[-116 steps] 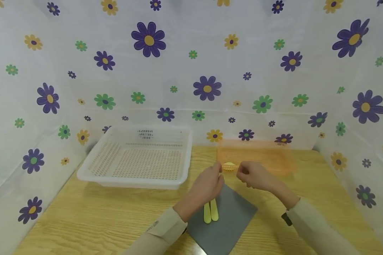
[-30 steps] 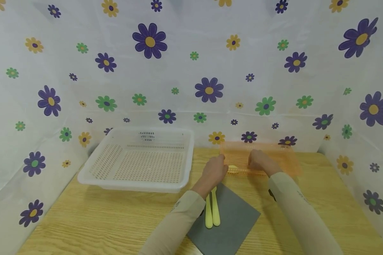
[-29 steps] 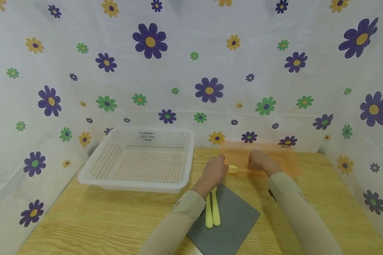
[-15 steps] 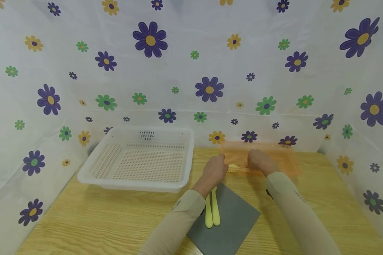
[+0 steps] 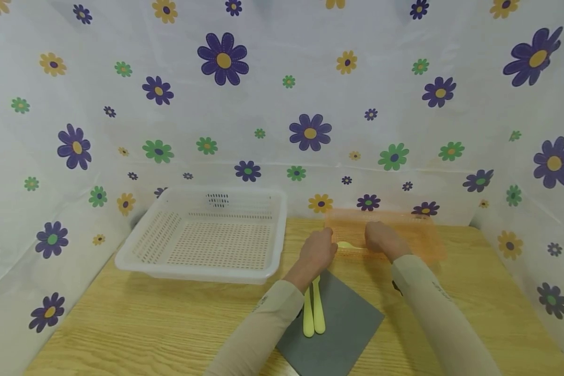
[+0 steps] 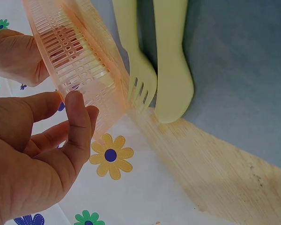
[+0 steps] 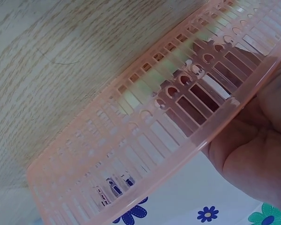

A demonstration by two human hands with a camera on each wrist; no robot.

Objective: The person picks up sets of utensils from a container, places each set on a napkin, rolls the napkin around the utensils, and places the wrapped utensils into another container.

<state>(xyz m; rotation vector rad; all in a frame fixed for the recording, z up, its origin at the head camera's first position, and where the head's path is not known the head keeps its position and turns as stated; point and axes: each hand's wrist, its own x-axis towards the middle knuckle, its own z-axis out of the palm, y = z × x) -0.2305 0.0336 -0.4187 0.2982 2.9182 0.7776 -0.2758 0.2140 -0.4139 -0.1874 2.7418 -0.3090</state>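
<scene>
My left hand pinches the left front corner of the orange slatted basket between thumb and fingers; the left wrist view shows its fingertips at the rim. Over the front wall reaches my right hand, its fingers curled inside on a pale yellow utensil, apparently a spoon. The spoon's rounded end points left, and its far end is hidden by the hand. In the right wrist view the spoon shows only through the slats. A yellow knife and fork lie side by side on a grey mat.
A large white perforated basket stands on the left of the wooden table. Behind and on both sides hangs a white flowered curtain. The mat lies at an angle near the front, partly under my left forearm.
My right hand has gone from outside the orange basket's front wall to inside it. In the last second the spoon has shifted slightly, showing more of its handle. The left hand stays at the corner.
</scene>
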